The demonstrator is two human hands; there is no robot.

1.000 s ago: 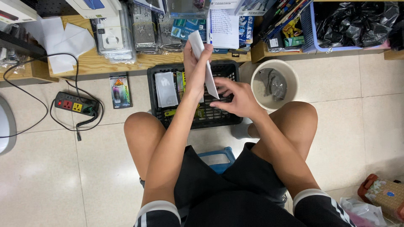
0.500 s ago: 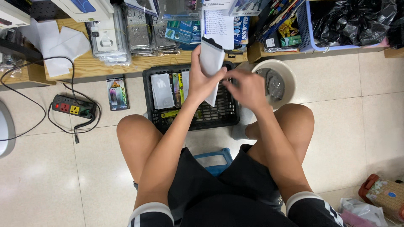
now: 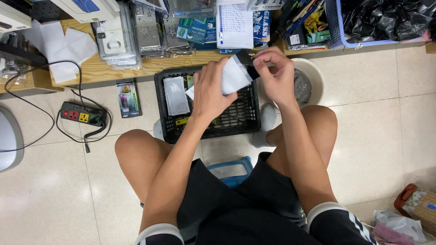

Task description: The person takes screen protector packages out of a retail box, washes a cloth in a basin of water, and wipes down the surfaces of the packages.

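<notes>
— Item one, nearest you: what is under you?

— I am sitting on a low blue stool, knees apart, on a tiled floor.

— Item two: the hands?

— My left hand is gripping a flat white pouch, fingers wrapped around its lower half, wrist bent back, forearm running up from my lap. My right hand is pinching a dark flat piece at the pouch's top corner, fingertips closed on it, elbow tucked by my knee.

— Handling notes on the pouch?

— I am judging it light, thin and bendy, probably slick; best taken by the edges, not the middle.

— Where is it being held?

— Above the black crate, clear of it.

— Item three, farther out?

— A pale bucket is standing just beside the crate, a power strip and a small packet are lying on the floor to the left, and a wooden shelf is carrying clear cases and papers.
</notes>
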